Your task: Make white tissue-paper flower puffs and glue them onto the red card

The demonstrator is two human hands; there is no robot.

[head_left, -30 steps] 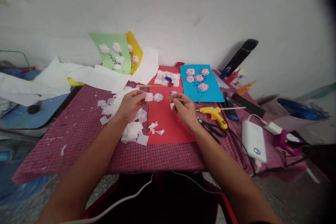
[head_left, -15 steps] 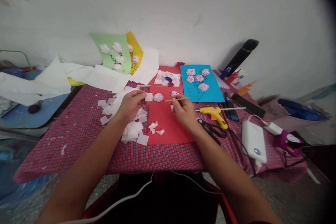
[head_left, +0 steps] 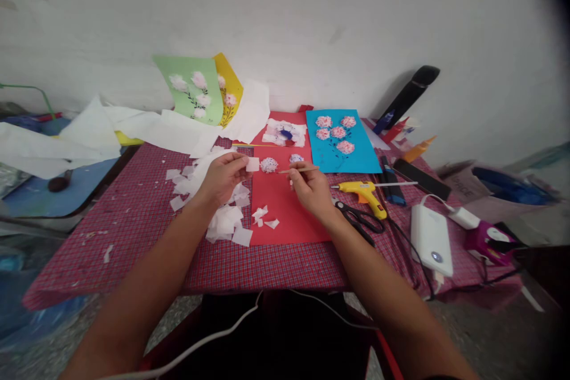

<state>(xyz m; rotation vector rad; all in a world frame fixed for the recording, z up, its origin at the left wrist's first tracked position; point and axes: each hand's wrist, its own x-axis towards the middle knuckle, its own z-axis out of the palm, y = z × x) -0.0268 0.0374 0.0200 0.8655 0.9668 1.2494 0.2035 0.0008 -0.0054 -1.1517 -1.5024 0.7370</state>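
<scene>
the desk, under a red checked cloth, carried a red card sheet at its front middle, with a blue card beyond it and a hot glue gun and scissors toward the right edge. the left hand had its grip pinched on a white tissue square, and the right hand pinched a thin wooden stick above the card, near two tissue balls. loose tissue scraps by the left hand could have clung to the fingers or slid in the way, and a careless poke from the stick could have crushed the soft balls.
</scene>
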